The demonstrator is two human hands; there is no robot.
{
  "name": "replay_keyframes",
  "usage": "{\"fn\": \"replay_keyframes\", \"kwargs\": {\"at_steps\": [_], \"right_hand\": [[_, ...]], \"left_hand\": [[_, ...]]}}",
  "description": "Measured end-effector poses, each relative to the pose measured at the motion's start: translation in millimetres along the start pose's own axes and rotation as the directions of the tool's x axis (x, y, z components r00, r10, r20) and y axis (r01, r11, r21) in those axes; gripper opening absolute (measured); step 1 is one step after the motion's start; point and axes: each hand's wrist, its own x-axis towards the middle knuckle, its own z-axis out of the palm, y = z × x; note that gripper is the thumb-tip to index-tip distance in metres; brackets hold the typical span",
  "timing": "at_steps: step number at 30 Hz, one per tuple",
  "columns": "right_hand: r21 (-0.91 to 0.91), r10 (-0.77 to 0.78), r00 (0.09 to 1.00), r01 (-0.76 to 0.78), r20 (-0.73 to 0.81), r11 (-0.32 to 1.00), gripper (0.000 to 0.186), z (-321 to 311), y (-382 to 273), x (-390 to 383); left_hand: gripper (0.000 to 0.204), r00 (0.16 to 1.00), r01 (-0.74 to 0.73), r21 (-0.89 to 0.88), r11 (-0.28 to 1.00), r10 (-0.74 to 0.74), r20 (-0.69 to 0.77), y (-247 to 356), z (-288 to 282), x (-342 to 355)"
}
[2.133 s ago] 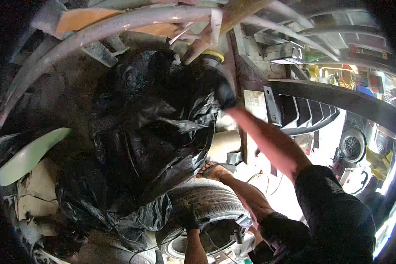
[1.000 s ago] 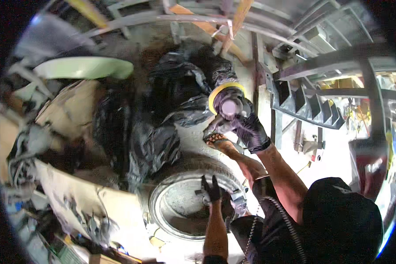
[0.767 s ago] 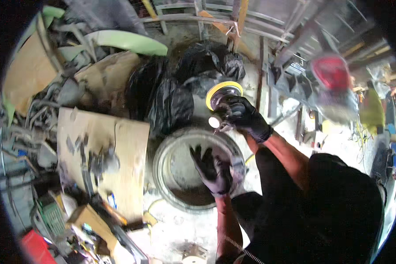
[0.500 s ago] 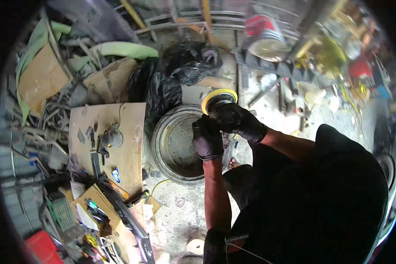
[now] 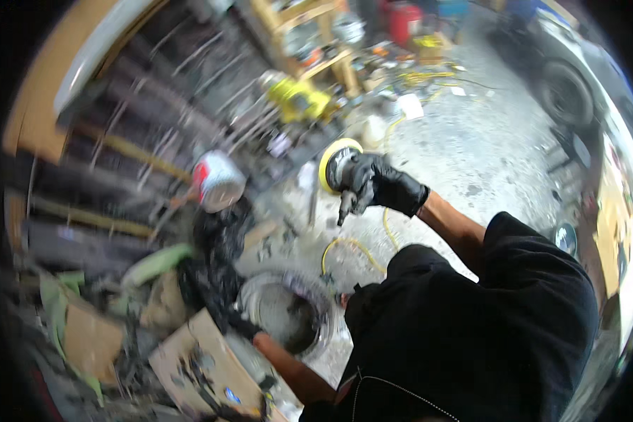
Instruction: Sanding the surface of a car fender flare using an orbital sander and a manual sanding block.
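Note:
My right hand [image 5: 394, 188], in a black glove, is wrapped round a small air sander [image 5: 341, 169] with a round pad edged in yellow. It holds the sander up above the floor, pad facing left. Lower down, my gloved left hand [image 5: 242, 325] reaches out beside a round, ring-edged wheel or drum [image 5: 250, 295] with a grey inside. Motion smears its fingers, so whether it touches the rim or the black plastic bag [image 5: 221, 232] close by cannot be made out.
A tan board [image 5: 176, 355] with small tools lies at lower left. A yellow hose [image 5: 352, 243] curls over the concrete floor. A red-and-white bucket [image 5: 218, 181], a yellow machine [image 5: 295, 98] and a wooden shelf [image 5: 337, 60] stand beyond. A car [image 5: 570, 91] is at far right.
My view has swung to the right. My hands, together over the wheel before, are now apart: the right carries the sander rightward, the left has dropped to the wheel's left side.

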Motion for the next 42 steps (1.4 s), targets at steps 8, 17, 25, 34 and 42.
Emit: {"fn": "replay_keyframes", "kwargs": {"at_steps": [8, 17, 25, 34, 42], "right_hand": [[-0.440, -0.355, 0.716, 0.074, -0.601, 0.895, 0.050, -94, -198, -339], [-0.694, -0.810, 0.119, 0.456, -0.574, 0.558, 0.045, -139, -336, -552], [-0.763, -0.923, -0.099, 0.599, -0.372, 0.244, 0.069, -236, -538, -537], [-0.846, -0.967, -0.247, 0.526, -0.061, -0.082, 0.086, -296, -732, -490], [-0.854, -0.839, -0.541, 0.466, -0.068, -0.232, 0.067, -482, -828, -531]], "left_hand": [[0.064, 0.821, -0.044, 0.082, 0.996, -0.011, 0.571, 206, 161, -246], [0.056, -0.114, -0.654, -0.161, 0.739, 0.114, 0.987, 465, 316, -360], [0.051, -0.394, -0.888, -0.416, -0.196, -0.142, 0.908, 654, 495, -387], [0.047, -0.751, -0.493, -0.682, -0.540, -0.133, 0.647, 1014, 760, -484], [0.039, -0.537, -0.114, -0.228, 0.967, 0.133, 0.833, 1265, 898, -634]]}}
